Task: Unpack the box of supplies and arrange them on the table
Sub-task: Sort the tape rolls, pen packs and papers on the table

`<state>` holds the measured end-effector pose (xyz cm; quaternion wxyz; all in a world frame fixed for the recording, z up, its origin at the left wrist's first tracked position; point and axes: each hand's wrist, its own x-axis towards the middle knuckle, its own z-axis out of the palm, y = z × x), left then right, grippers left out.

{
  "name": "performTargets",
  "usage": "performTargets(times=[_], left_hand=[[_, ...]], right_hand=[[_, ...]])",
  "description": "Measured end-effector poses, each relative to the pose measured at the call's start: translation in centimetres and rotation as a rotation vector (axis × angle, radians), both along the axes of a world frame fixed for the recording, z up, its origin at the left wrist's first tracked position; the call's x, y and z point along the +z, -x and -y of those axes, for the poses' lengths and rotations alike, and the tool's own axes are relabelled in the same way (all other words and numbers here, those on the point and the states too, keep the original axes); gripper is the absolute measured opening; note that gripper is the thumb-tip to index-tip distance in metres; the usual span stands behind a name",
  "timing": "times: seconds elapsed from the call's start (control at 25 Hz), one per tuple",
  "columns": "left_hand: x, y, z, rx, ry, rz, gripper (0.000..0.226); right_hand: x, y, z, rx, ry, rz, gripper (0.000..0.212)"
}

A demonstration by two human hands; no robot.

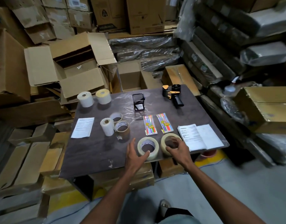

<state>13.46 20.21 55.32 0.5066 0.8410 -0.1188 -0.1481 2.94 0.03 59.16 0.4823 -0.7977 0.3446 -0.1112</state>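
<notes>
Dark table [93, 152], supplies laid out flat. Near edge: two wide rolls of pale tape side by side, left tape roll [148, 148] and right tape roll [170, 143]. Left hand [135, 155] fingers spread, thumb tip on the near rim of the left tape roll, the other fingers on the table beside it. Right hand [178, 150] fingers curled over the near rim of the right tape roll, gripping it. Middle row: printed sheet [82, 127], white label roll [107, 128] upright, two brown tape rolls [122, 128] touching it, two pen packs [157, 125], open booklet [199, 137]. Far row: two white paper rolls [94, 98], black mesh pen holder [138, 101], black tape dispenser [172, 93]. Open cardboard box [74, 65] behind the table, flaps up.
</notes>
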Motion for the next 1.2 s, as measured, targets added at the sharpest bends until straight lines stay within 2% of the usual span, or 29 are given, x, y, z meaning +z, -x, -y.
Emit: performTargets(times=[0.2, 0.52, 0.84, 1.2], left_hand=[[-0.4, 0.9, 1.4, -0.029, -0.034, 0.075, 0.115], [-2.1, -0.3, 3.4, -0.083, -0.092, 0.128, 0.120], [-3.5, -0.7, 4.0, -0.028, -0.172, 0.136, 0.119], [-2.3, -0.6, 3.7, -0.009, -0.125, 0.213, 0.110]], right_hand=[[-2.1, 1.8, 2.0, -0.003, 0.139, -0.079, 0.082], [-5.1, 0.2, 4.1, 0.163, 0.170, -0.059, 0.109], [-6.5, -1.0, 4.8, 0.171, 0.189, -0.044, 0.123], [-6.4, -1.2, 4.4, 0.144, 0.213, 0.004, 0.118]])
